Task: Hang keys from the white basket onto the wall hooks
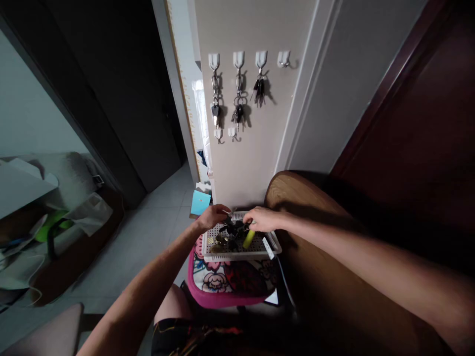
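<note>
**White basket (pixel 237 257) with two hands at work over dark small pieces (pixel 234 229)**

From my remote seat, I look down through the head camera at the basket, which rests on a pink-edged floral seat (pixel 215 282), just beside a wooden worktop (pixel 287 190). The dark pieces, bunched like keys, lie in its middle. Brownish, brass-toned pieces (pixel 221 240) lie nearer the front left, and a yellow-green piece (pixel 249 240) slants at the right.

The left hand (pixel 212 217) reaches over the basket's back left, fingers bent down to the dark heap; I cannot tell whether they grip anything. The right hand (pixel 262 219) comes in from the right, its fingers curled just above the yellow-green piece and beside the heap; whether they close on either is too small for me to make out.

A white strip (pixel 267 248) with a cable (pixel 286 284) overlaps the basket's front right corner. Behind, I see a pale panel (pixel 245 168) with four upper hooks (pixel 238 59) and two lower ones. Key bunches (pixel 238 114) hang from the three upper hooks at the left; the fourth is bare. A blue box (pixel 201 202) stands beyond the left hand.
</note>
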A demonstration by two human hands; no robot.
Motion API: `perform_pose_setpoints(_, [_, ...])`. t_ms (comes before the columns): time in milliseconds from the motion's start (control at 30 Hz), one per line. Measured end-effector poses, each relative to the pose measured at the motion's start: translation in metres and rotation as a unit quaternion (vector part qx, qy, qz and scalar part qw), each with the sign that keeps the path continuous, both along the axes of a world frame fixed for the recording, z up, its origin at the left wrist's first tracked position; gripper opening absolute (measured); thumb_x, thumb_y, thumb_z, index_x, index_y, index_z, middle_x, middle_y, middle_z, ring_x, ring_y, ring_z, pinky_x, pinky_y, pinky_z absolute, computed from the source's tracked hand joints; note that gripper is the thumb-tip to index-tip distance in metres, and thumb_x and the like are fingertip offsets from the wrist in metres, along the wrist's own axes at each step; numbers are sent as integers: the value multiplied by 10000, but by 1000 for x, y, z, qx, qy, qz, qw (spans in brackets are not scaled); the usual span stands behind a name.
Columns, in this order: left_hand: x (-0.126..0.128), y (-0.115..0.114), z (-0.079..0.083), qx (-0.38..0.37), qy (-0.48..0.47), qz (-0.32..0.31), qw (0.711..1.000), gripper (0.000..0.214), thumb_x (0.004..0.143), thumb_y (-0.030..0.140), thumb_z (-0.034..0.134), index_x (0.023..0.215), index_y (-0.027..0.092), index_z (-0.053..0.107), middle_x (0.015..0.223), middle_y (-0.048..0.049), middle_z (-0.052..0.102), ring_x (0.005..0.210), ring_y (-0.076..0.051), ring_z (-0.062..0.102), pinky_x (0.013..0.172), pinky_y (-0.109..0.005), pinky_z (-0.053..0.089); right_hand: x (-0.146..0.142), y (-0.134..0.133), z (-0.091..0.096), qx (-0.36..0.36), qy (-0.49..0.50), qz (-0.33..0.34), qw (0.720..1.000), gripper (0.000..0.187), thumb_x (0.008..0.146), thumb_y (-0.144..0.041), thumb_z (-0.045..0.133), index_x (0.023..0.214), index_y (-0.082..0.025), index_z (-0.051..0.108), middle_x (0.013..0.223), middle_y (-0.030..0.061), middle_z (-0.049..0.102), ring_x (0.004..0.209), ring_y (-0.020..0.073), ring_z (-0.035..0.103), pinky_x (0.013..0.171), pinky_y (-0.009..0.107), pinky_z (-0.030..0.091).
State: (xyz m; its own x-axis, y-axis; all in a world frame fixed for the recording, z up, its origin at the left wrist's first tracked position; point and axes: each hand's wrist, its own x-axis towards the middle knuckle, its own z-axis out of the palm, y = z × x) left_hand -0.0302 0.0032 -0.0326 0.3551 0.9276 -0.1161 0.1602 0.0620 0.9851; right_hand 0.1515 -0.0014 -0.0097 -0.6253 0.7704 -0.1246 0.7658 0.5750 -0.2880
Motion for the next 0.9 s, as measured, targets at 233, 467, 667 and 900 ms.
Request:
perform_pose_setpoints(233, [20, -1, 10, -54, -172, 77, 981, 226, 557, 42, 487, 763, 130, 463, 577, 19, 497, 501, -56, 481, 491, -188, 394, -11, -2, 2, -32, 155, -52, 986, 242, 581, -293, 471, 746, -151, 576, 664, 5, 584, 572, 94, 485, 492, 173, 327])
perform_pose_setpoints(467, [34, -3, 18, -65, -261, 148, 952, 285, 569, 13, 458, 818, 142, 406, 564, 28, 479, 495, -52, 476, 522, -196, 394, -12, -2, 14, 48, 190, -117, 974, 202, 610, -270, 434, 636, -138, 585, 514, -21, 522, 481, 68, 413, 446, 171, 283])
perform_pose_setpoints(667, [26, -1, 16, -63, -190, 231, 952, 417, 556, 30, 452, 935, 174, 354, 656, 12, 494, 510, -49, 466, 520, -194, 371, -4, 12, 20, 63, 248, -144, 956, 222, 618, -291, 432, 657, -134, 585, 544, -5, 548, 487, 74, 434, 444, 172, 299])
perform_pose_setpoints(900, [28, -2, 13, -61, -111, 173, 977, 310, 545, 130, 463, 854, 143, 435, 738, -28, 507, 569, -73, 474, 503, -195, 340, 5, 17, 20, 128, 246, -126, 953, 171, 611, -237, 438, 598, -153, 586, 585, 9, 579, 539, 90, 477, 516, 188, 338])
